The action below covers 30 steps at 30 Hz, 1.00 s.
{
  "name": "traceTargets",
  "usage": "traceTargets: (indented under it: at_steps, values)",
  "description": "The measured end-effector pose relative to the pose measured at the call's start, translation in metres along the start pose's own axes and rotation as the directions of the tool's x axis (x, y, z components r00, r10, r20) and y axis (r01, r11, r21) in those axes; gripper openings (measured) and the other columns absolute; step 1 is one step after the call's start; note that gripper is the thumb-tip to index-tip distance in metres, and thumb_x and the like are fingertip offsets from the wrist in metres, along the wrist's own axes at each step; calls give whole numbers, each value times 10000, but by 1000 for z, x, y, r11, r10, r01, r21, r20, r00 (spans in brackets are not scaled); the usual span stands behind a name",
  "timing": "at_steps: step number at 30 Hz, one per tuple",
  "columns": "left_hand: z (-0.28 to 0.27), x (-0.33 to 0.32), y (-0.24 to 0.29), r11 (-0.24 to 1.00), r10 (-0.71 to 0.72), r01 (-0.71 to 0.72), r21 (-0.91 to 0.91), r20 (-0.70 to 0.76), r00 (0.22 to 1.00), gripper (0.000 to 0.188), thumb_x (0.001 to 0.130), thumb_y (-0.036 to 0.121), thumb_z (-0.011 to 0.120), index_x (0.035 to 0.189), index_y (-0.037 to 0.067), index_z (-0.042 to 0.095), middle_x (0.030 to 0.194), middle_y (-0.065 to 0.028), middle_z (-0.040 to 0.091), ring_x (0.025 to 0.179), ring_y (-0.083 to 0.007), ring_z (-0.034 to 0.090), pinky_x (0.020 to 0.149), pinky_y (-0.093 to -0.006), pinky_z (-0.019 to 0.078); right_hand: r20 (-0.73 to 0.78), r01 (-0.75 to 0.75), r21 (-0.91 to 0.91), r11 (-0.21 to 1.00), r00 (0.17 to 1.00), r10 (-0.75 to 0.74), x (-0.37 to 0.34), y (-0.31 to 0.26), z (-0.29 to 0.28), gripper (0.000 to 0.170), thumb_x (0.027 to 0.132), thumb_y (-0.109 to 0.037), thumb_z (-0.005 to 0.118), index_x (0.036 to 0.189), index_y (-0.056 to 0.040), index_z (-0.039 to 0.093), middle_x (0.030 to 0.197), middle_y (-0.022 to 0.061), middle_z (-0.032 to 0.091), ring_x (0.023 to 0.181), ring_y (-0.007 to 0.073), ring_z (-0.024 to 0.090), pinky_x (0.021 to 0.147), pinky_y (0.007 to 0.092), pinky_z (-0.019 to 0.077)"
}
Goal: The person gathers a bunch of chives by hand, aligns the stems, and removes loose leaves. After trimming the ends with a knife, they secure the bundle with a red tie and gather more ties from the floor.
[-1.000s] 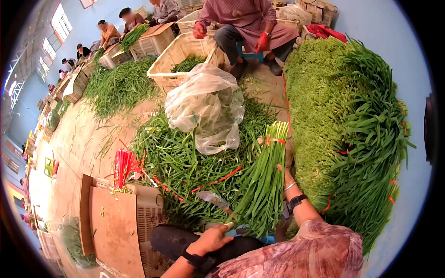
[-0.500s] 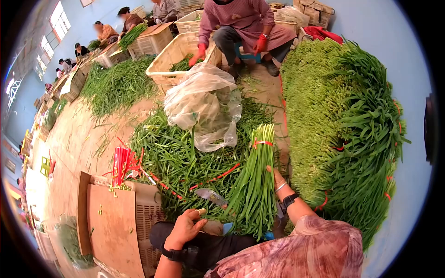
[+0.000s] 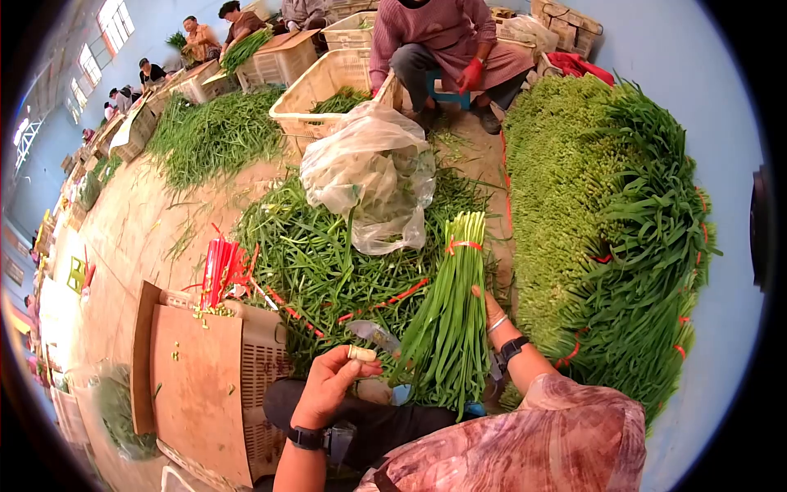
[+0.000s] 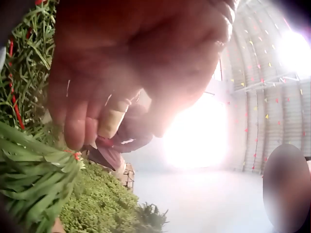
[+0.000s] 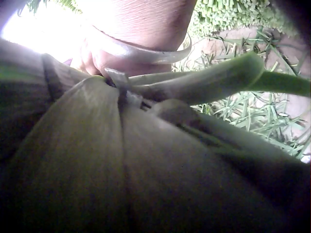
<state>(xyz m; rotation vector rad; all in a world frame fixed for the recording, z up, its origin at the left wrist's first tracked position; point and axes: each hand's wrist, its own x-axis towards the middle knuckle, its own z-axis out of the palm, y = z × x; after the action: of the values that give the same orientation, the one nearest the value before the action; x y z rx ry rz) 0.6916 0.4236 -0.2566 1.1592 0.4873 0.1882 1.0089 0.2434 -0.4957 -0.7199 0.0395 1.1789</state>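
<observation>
My right hand [image 3: 490, 310] holds a bunch of garlic chives [image 3: 449, 328] upright, pale stem ends on top and leaves hanging toward my lap. A red tie [image 3: 465, 244] circles it below the stem ends. The fingers behind the bunch are hidden. In the right wrist view, leaves [image 5: 107, 145] fill most of the picture below a bracelet [image 5: 141, 52]. My left hand [image 3: 332, 381] is raised left of the bunch, its fingers loosely extended with nothing between them. A pale yellow wrap [image 4: 112, 119] covers one finger. Beyond that hand lies a broad blade [image 3: 370, 332].
Loose greens [image 3: 287, 238] spread ahead, under a clear plastic bag [image 3: 369, 176]. Tied bunches stack in a long heap [image 3: 566, 205] along the right wall. Red strips [image 3: 217, 275] stand by a board-topped crate [image 3: 197, 377] at left. A person [image 3: 443, 49] sits opposite beside a crate [image 3: 316, 90].
My left hand has moved up and away from the leaf ends. The bunch has shifted slightly left and stands more upright. The person opposite has reached down toward the crate.
</observation>
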Motion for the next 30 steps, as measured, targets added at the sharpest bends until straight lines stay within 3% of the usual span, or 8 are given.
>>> traceTargets:
  at_steps: [4, 5, 9, 10, 14, 18, 25, 30]
  values:
    - [4, 5, -4, 977, 154, -157, -143, -26, 988, 421, 893, 393, 594, 946, -24, 577, 789, -100, 610, 743, -224, 609, 736, -369, 499, -11, 23, -38, 999, 1000, -24, -8, -2, 10, 511, 809, -356, 702, 1155, -7, 561, 980, 86, 661, 789, 182, 665, 672, 335, 581]
    - [11, 5, -1, 968, 193, -204, -147, -89, 977, 467, 898, 481, 542, 835, 19, 555, 651, -48, 519, 591, -194, 526, 672, -366, 470, -17, 29, -53, 998, 999, -30, -8, -3, 6, 518, 808, -366, 700, 1156, -8, 561, 985, 88, 659, 796, 183, 664, 670, 337, 579]
    - [15, 8, 7, 868, 367, -351, -351, -24, 930, 531, 912, 576, 421, 708, 90, 481, 547, -32, 443, 469, -151, 395, 654, -367, 455, -70, 9, -125, 992, 997, -18, -16, -5, 11, 572, 794, -412, 706, 1169, -8, 553, 988, 96, 654, 801, 194, 656, 667, 347, 568]
    - [13, 8, 6, 844, 395, -357, -401, 13, 919, 492, 919, 530, 449, 733, 78, 503, 561, -35, 471, 482, -146, 422, 651, -368, 463, -113, -5, -155, 988, 993, -12, -12, -4, -3, 611, 779, -442, 712, 1175, -7, 547, 985, 107, 650, 795, 218, 651, 675, 361, 561]
    - [11, -12, 11, 992, 122, -120, 22, -73, 990, 288, 911, 317, 559, 827, 42, 570, 709, -30, 574, 612, -112, 533, 626, -275, 467, -116, 11, -155, 988, 993, -29, -14, -5, 15, 620, 822, -411, 672, 1250, 0, 492, 1128, 150, 596, 946, 287, 614, 769, 414, 542]
    - [-7, -34, -16, 998, 9, -4, 55, -91, 996, 174, 911, 190, 543, 876, 26, 590, 813, -35, 627, 750, -109, 588, 708, -260, 477, -98, -31, -104, 994, 995, 21, -19, -9, -6, 557, 882, -362, 602, 1299, -21, 460, 1223, 138, 565, 1041, 303, 588, 867, 432, 513]
    - [-68, -102, -32, 986, 70, -138, -94, -514, 855, 270, 936, 287, 550, 971, 19, 549, 908, -149, 638, 757, -172, 631, 708, -269, 523, -86, -84, -136, 987, 994, 72, 4, -35, -30, 549, 881, -337, 597, 1304, -19, 453, 1216, 129, 576, 1044, 295, 593, 917, 435, 489]
    - [-88, -125, -33, 976, 117, -203, -82, -586, 802, 183, 926, 210, 564, 950, 29, 559, 906, -121, 640, 756, -154, 628, 699, -256, 515, -130, 56, -395, 917, 985, -116, 78, -109, -30, 588, 844, -324, 644, 1293, 5, 455, 1190, 142, 587, 1044, 294, 596, 905, 446, 497]
